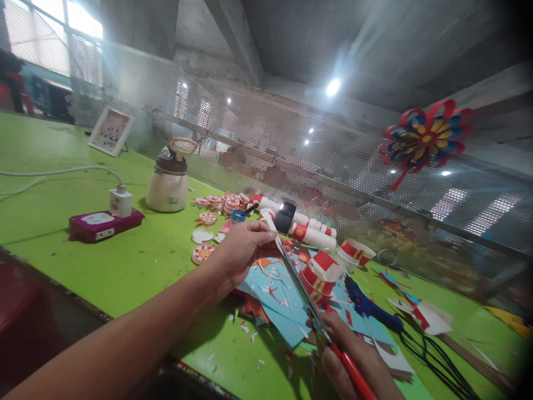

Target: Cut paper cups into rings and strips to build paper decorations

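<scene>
My left hand (245, 250) pinches a narrow white paper strip (271, 222) between thumb and fingers. In my right hand (345, 350) are scissors with red handles (352, 369); their long blades point up and left, the tips at the lower end of the strip. Whether the blades touch the paper I cannot tell. Below both hands lie blue paper sheets (275, 300) strewn with thin red and white cuttings. Just beyond the blades stands an upturned red and white paper cup (320, 272). A blue glue gun (370, 305) rests to the right of the scissors.
Round red and white paper pieces (204, 254) lie left of my left hand. Rolled paper cups (312, 236), a dark phone-like slab (285, 216) and a pump sprayer (167, 183) stand behind. A purple power strip (106, 225) sits left. Perforated mesh (250, 133) borders the green table.
</scene>
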Demonstrator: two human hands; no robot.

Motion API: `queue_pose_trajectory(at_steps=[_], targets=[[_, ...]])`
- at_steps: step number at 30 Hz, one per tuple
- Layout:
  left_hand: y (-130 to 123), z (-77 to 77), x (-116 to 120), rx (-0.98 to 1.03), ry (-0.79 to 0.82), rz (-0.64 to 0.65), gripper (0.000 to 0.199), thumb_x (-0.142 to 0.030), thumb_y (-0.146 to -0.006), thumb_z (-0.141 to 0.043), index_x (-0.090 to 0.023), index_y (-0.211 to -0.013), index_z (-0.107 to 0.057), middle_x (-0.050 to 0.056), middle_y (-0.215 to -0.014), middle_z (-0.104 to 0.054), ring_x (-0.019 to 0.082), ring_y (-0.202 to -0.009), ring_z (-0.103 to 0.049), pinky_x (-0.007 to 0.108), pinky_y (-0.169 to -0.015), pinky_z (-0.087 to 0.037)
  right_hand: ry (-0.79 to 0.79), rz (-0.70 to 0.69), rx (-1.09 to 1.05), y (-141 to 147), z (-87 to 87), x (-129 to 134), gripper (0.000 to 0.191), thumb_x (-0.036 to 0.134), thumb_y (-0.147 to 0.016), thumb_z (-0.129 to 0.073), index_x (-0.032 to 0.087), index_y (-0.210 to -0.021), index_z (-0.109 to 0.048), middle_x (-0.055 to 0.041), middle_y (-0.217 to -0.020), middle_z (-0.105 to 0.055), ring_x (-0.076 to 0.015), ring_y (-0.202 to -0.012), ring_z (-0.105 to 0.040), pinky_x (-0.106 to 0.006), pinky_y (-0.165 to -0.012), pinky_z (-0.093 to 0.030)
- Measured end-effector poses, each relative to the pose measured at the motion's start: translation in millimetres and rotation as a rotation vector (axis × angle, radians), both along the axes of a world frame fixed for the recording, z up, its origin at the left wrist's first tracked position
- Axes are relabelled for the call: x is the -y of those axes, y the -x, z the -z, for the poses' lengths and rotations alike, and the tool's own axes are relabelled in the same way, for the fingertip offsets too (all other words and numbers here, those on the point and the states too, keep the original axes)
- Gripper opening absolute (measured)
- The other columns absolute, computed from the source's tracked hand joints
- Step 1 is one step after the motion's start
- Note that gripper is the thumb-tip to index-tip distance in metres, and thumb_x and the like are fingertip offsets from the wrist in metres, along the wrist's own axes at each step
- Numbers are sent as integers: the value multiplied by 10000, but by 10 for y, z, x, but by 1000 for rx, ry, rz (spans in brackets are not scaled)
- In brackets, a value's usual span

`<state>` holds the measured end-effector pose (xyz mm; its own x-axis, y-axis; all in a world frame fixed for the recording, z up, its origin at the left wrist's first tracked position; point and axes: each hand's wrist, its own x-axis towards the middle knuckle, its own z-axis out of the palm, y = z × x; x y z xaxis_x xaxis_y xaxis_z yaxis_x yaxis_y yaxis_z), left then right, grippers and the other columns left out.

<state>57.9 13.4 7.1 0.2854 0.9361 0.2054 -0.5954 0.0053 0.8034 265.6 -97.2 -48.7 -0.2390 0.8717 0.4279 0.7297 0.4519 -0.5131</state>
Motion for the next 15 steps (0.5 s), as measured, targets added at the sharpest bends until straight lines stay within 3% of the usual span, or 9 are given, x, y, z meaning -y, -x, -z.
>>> queue_pose_trajectory(at_steps=[6,10,15], targets=[[-1,6,-7,14,3,-1,131,-76,-736,-609,-107,-620,-557,66,-608,-649,158,-602,-648,325,-699,-517,25,-2,12,4,-1,7,390,571,-897,-341,257,-1014,-538,-17,-694,-587,-179,-595,-562,-263,-557,-431],[5,3,-4,15,5,-3,127,-79,-727,-617,-109,-618,-560,71,-609,-654,163,-606,-651,334,-709,-517,34,29,5,-37,37,-4,394,552,-892,-387,236,-1092,-510,-46,-794,-626,-191,-636,-599,-268,-576,-453],[2,5,-4,9,0,-7,128,-81,-722,-621,-113,-613,-561,71,-616,-655,169,-616,-655,343,-717,-517,29,8,-10,-20,19,-3,391,546,-889,-383,231,-1059,-539,-57,-839,-641,-207,-702,-611,-265,-611,-457]])
